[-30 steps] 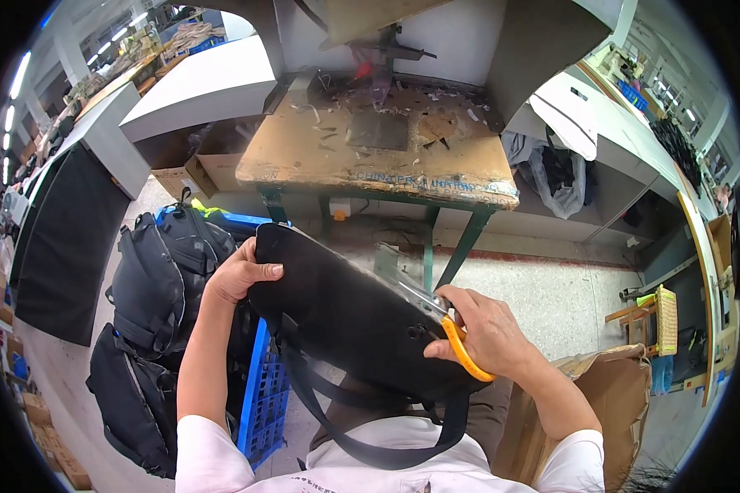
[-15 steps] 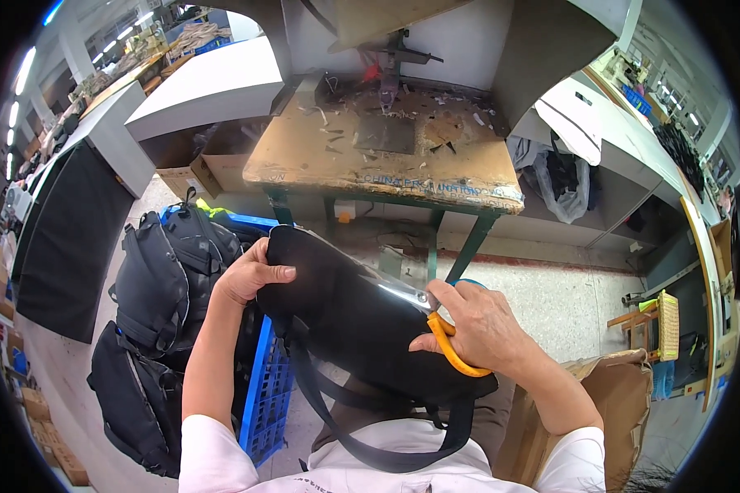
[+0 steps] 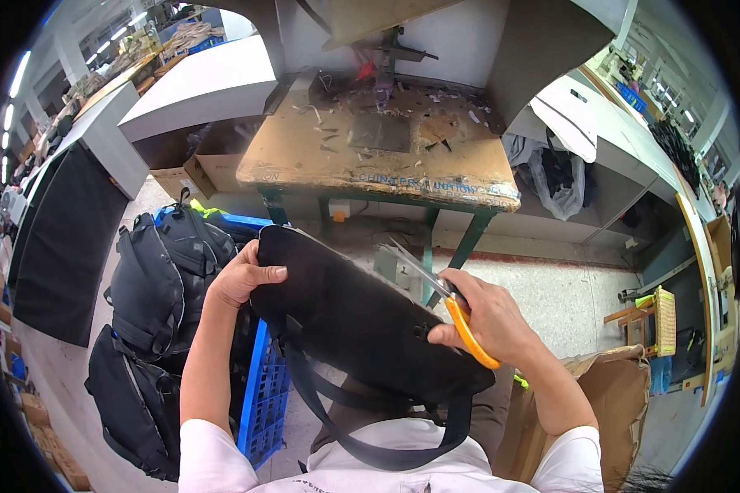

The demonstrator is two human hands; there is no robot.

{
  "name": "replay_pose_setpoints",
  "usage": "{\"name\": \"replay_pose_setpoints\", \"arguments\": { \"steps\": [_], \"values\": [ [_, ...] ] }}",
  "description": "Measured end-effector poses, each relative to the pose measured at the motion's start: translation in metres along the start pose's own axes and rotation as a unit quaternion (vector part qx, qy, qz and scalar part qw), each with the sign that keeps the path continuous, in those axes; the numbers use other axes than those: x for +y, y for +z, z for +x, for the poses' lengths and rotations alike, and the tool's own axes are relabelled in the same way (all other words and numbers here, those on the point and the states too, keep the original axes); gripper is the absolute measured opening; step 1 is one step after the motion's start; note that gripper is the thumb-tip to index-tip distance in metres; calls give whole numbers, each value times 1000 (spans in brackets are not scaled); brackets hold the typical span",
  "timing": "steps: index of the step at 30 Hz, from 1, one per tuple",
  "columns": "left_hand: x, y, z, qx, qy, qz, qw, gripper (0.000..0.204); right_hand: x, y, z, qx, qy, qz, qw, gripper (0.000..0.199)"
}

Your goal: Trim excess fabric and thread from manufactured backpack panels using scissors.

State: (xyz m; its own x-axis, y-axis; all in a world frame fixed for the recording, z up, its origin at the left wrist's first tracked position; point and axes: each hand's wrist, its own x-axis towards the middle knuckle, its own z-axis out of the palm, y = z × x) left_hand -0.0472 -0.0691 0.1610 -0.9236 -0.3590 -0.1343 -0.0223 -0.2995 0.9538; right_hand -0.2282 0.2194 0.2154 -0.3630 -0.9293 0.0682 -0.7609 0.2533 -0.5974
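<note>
A black fabric bag lies slantwise across my lap, its dark webbing strap looping down towards me. My left hand grips the bag's upper left corner, thumb on top. In my right hand is a pair of scissors with orange handles. Their metal blades point up and left, past the bag's far edge and over the floor. The right thumb rests close to the bag's surface near its right end; whether it touches cannot be made out.
A worn workbench with scraps and a machine stands ahead. On the left, several black backpacks are piled by a blue plastic crate. An open cardboard box sits at my right, with a small wooden stool beyond it.
The scissors have moved off the bag's far edge, and their blades have swung more upward. My left hand keeps its hold on the corner.
</note>
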Motion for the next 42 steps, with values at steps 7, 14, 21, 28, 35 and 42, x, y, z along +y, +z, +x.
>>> {"name": "replay_pose_setpoints", "arguments": {
  "steps": [7, 14, 21, 28, 35, 42],
  "values": [
    [-5, -6, 0, 27, -6, -18, 999, 41, 1, -1, -27, -3, 13, -160, 987, 75],
    [-5, -3, 0, 13, -8, -31, 999, 40, 6, 6, -22, 20, -41, -182, 982, 61],
    [-5, -3, -2, 29, -12, -24, 999, 41, 12, 12, -20, 27, -62, -187, 980, 51],
    [-7, -6, -1, 21, -4, -25, 999, 41, 18, 9, -23, 23, -23, -56, 998, 59],
    [-9, -9, 1, 23, -9, -32, 999, 42, 8, -7, -30, -40, 41, -160, 986, 69],
    [-8, -13, -1, 33, -7, -31, 999, 45, 12, -1, -26, -65, 35, -123, 990, 62]
  ]
}}
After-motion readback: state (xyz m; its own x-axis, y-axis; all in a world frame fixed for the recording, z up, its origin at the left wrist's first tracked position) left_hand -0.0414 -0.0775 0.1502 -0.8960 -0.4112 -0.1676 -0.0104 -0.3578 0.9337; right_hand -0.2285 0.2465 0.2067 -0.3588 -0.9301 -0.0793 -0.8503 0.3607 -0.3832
